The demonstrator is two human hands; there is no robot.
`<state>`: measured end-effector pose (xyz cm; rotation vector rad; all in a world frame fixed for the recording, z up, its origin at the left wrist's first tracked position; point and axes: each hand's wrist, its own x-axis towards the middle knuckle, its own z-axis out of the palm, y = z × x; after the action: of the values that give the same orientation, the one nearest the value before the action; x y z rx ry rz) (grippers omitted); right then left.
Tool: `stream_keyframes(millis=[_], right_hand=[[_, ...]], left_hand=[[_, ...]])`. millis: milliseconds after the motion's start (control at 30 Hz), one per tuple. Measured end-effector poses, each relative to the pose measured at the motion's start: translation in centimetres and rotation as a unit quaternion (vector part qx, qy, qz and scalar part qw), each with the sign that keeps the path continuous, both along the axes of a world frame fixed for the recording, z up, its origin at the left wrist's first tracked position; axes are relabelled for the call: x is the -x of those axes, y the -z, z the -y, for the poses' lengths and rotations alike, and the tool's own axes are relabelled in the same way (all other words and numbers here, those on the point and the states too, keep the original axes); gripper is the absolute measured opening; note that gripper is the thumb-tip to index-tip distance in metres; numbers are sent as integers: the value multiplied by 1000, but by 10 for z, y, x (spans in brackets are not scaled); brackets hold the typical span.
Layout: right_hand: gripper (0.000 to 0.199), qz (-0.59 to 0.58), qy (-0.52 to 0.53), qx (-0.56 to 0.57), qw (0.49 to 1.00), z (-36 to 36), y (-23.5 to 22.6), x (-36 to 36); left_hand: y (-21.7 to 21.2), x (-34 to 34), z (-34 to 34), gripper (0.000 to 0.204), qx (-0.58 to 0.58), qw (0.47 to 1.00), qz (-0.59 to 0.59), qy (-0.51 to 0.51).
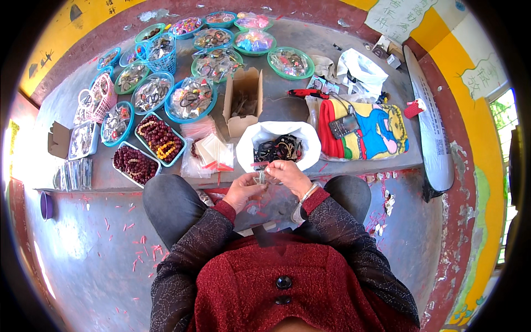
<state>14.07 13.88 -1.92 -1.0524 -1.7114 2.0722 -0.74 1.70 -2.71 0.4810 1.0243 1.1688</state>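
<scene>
Just in front of the white plastic bag, both hands pinch a small see-through plastic bag (261, 177) with a red strip along its top edge. My left hand (243, 191) holds its left side, fingers closed. My right hand (289, 177) grips the upper right side between thumb and fingers. Whatever is inside the small bag is too small to make out. Right beyond my fingers stands the open white plastic bag (247, 145), with dark corded bracelets (279, 148) heaped inside. Left of it lie flat packs of red-edged plastic bags (213, 152).
Trays of dark red beads (134, 163) sit at the left edge of the ledge. Several baskets of packaged trinkets (191, 99) fill the back left. An open cardboard box (243, 102) stands behind the white bag; a colourful folded blanket (365, 133) bearing a phone (344, 126) lies right.
</scene>
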Motion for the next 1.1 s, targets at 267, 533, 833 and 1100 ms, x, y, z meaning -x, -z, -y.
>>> stream_keyframes(millis=[267, 533, 833, 1100], right_hand=[[13, 37, 26, -110, 993, 6, -18, 4], [20, 3, -32, -461, 887, 1, -32, 4], [15, 58, -119, -495, 859, 3, -23, 0], [14, 57, -126, -543, 828, 1, -12, -1]], left_hand=[[2, 1, -2, 22, 29, 999, 43, -1], [26, -4, -3, 23, 37, 998, -26, -45], [14, -2, -3, 32, 27, 992, -121, -8], [21, -9, 0, 25, -26, 984, -164, 67]])
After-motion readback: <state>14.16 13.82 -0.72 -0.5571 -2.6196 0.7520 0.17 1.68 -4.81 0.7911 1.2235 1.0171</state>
